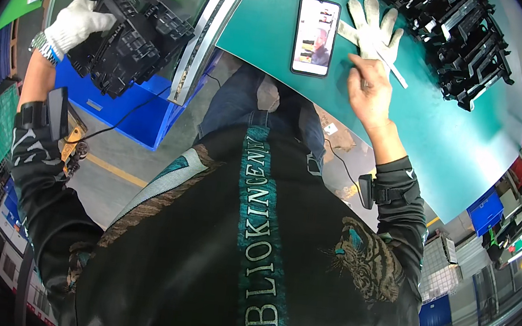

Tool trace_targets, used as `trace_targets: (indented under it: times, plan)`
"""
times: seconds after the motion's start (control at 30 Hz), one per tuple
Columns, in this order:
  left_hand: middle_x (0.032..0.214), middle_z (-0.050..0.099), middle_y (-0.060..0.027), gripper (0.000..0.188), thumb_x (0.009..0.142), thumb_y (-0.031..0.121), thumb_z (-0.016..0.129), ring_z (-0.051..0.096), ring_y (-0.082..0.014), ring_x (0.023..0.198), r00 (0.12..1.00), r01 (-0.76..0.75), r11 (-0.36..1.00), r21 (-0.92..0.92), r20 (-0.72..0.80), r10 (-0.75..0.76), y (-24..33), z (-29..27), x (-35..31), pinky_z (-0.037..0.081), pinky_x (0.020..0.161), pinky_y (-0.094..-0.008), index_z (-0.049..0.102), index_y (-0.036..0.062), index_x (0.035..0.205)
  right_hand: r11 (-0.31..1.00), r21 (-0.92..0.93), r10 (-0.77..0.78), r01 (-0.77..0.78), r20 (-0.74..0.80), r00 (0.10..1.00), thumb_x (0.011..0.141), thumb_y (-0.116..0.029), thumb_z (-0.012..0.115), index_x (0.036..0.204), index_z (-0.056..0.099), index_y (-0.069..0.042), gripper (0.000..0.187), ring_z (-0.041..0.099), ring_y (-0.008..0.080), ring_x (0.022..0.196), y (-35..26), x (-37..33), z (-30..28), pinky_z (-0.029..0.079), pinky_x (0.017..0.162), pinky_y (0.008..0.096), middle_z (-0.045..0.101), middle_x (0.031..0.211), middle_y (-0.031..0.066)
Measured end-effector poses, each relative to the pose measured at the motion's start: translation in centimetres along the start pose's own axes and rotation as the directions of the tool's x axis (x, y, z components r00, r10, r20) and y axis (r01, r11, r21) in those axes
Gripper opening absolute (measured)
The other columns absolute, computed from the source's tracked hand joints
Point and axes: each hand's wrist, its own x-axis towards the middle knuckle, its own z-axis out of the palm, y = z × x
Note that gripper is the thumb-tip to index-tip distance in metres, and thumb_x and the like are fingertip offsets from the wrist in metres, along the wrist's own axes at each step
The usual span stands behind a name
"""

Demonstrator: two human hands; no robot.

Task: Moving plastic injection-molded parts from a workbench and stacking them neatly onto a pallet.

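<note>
My left hand (pixel 78 23), in a white knit glove, grips the edge of a black plastic part (pixel 135 36) at the left. That part is full of slots and ribs, and others like it lie against it. My bare right hand (pixel 370 93) hovers over the green table, its fingers bent, with thumb and index finger apart and nothing visible between them. Just beyond it lies an off-duty white glove (pixel 371 27), palm spread flat, with a thin white strip (pixel 398 75) by it. Left of the glove is a smartphone (pixel 315 37) with its screen lit.
More black plastic parts (pixel 467 51) are heaped on the table's (pixel 468 154) far right. A metal rail (pixel 206 34) divides the table from the left work surface. A blue bin (pixel 131 113) stands below on the left, with a black cable (pixel 126 117) hanging across it.
</note>
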Motion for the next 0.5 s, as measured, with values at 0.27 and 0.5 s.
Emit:
trace_targets:
  times: [0.27,0.5]
  plan:
    - [0.099,0.067,-0.0108,0.043,0.081,0.008,0.070,0.064,-0.0226,0.089,0.901,-0.397,0.596,0.698,0.173,0.398,-9.9,-1.1,-0.4,0.052,0.086,-0.0355,0.061,0.0002,0.122,0.980,-0.070,0.174,-0.187,-0.163,0.971,0.088,0.004,0.067,0.106,0.072,-0.002,0.020,0.059,0.0183,0.072,1.7,-3.7,-3.0,0.050,0.072,0.0293,0.064,0.087,0.0097]
    - [0.115,0.066,-0.0113,0.036,0.092,0.012,0.068,0.064,-0.0276,0.101,0.886,-0.414,0.551,-0.725,-0.180,0.428,4.1,8.7,-7.2,0.050,0.098,-0.0438,0.060,0.0020,0.127,0.953,0.265,-0.181,0.148,0.103,0.978,0.081,-0.017,0.081,0.121,0.066,0.001,0.046,0.064,0.0277,0.095,-10.3,-1.6,0.3,0.052,0.085,0.0366,0.066,0.105,0.0144]
